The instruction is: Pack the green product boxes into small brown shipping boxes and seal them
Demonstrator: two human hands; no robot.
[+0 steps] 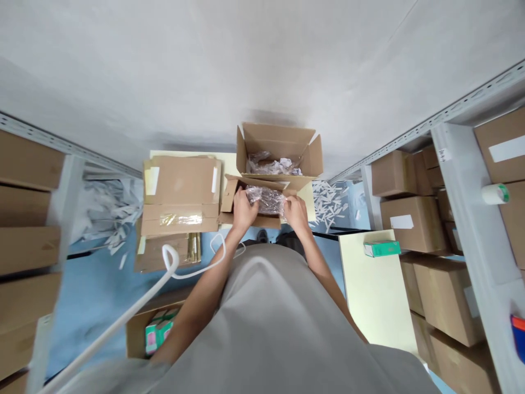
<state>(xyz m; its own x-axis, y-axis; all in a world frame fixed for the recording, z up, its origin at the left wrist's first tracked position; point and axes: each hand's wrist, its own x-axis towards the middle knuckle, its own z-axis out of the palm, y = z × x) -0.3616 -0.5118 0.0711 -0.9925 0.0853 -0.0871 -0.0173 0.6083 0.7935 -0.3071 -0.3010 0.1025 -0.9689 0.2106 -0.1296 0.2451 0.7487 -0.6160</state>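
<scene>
Gray shirt up close, two hands on a shiny plastic bundle.
The bundle sits in the small open box, just in front of the big open box, which has crinkly plastic inside. The right hand has its fingers nearly closed, pinching the bundle's right end. The left hand has bent fingers touching the left end; I cannot tell how tightly they close. Flat cardboard lies to the left.

Pale grey shirt, plain brown cartons, blue floor, green-and-white small box.
</scene>
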